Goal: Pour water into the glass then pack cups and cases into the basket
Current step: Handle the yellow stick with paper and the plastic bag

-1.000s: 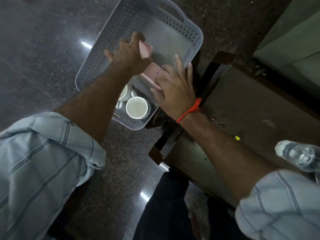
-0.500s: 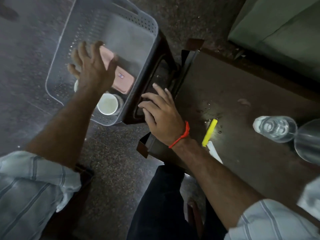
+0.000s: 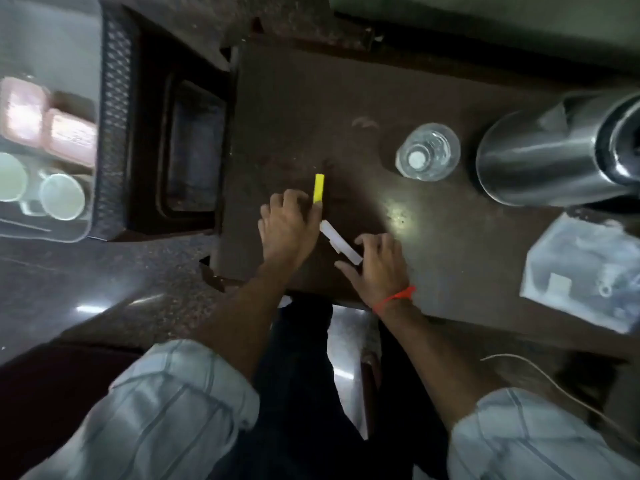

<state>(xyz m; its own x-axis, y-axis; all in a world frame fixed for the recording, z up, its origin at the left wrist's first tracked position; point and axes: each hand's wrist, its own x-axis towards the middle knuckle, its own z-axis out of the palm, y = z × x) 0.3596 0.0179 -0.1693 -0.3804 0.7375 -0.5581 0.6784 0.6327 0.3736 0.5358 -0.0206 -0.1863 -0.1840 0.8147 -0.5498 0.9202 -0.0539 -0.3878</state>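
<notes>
Both my hands have come off the basket and onto the dark surface since half a second ago; my left hand has left the pink cases lying inside it, and my gaze has swung right, so the basket now sits at the far left edge of the head view.

From that one view: two white cups stand mouth-up in the basket's near end, the pink cases just beyond them. Two slim cases are not yet packed. The yellow case lies with its long axis running near to far, its near end touching my left fingertips. The white case lies on a diagonal, from near-right to far-left, between my two hands, its near end at the fingers of my right hand. Each grip is loose and spread, fingers curled down onto the surface, closed on nothing yet. I judge the left hand nearer the yellow case and the right nearer the white one, so each can pinch across the narrow width of its own.

To the right stand the glass, holding water as far as I can tell, a steel jug and a clear plastic packet.
</notes>
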